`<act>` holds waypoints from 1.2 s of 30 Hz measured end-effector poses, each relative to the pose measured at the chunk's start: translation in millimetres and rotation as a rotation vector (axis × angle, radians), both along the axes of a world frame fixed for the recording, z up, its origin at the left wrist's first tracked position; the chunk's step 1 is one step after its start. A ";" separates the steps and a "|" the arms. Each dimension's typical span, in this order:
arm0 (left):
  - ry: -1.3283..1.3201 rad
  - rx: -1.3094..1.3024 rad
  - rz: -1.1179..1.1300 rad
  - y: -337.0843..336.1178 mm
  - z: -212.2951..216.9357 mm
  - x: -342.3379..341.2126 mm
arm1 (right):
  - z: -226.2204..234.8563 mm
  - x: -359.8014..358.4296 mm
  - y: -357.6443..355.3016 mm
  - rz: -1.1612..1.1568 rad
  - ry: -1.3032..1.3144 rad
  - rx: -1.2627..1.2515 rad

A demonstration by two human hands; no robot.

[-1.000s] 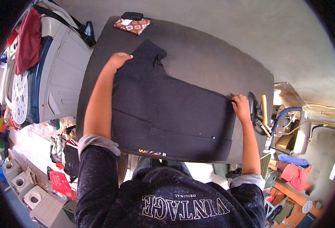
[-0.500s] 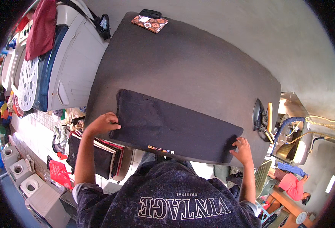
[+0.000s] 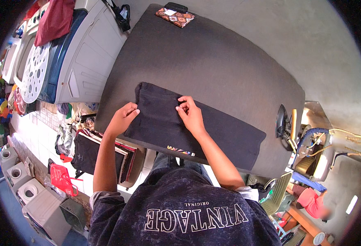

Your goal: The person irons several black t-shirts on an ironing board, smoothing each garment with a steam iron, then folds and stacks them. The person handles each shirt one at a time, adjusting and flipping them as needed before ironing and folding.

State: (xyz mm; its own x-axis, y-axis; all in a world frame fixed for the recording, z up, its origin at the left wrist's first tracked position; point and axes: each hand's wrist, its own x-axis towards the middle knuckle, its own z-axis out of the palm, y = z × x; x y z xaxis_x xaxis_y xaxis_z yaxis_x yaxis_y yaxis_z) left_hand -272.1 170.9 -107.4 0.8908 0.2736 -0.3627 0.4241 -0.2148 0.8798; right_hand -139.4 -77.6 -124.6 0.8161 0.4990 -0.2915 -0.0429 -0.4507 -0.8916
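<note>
A dark navy garment (image 3: 229, 133), folded into a long strip, lies across the near side of the padded grey table (image 3: 213, 61). A small coloured print shows on its near edge. At the strip's left end, my left hand (image 3: 124, 117) pinches the edge between thumb and fingers. My right hand (image 3: 190, 117) reaches over the strip and pinches cloth at its far edge, left of the middle. Between my hands the cloth is slightly wrinkled; the right part lies flat.
An iron (image 3: 281, 121) stands at the table's right end, with hoses beyond it. A patterned pouch (image 3: 175, 17) and a black case (image 3: 176, 7) lie at the far edge. Folded clothes (image 3: 96, 153) are stacked at left, near a washing machine (image 3: 90, 57). Another person (image 3: 310, 201) is at far right.
My right hand has moved left from the strip's right end to its far edge. My left hand has gone slightly farther up the left end. The view has shifted a little.
</note>
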 end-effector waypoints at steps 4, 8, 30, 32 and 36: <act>0.037 0.053 -0.020 0.4 -6.7 -2.9 | 7.7 -19.4 -13.3 -0.042 -0.209 0.048; 0.154 0.220 -0.160 1.3 -19.9 5.1 | -10.7 -27.0 -25.6 0.132 -0.312 -0.153; -0.107 0.665 -0.104 27.2 -54.4 94.7 | -0.3 -23.4 -284.7 -0.626 -0.583 -0.628; -0.120 0.766 -0.071 23.1 -60.5 93.0 | -20.7 -21.6 -303.4 -0.422 -0.638 -0.950; -0.155 0.922 -0.108 23.4 -69.6 91.9 | -44.8 -28.3 -329.2 -0.303 -0.471 -1.106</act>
State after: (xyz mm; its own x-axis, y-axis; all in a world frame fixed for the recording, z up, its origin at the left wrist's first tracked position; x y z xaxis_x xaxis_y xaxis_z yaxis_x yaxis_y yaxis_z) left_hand -180.2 194.4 -177.0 0.9484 0.3067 0.0803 0.2538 -0.8862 0.3877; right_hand -167.7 -406.8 -169.4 0.9950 -0.0549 -0.0829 -0.0547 -0.9985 0.0048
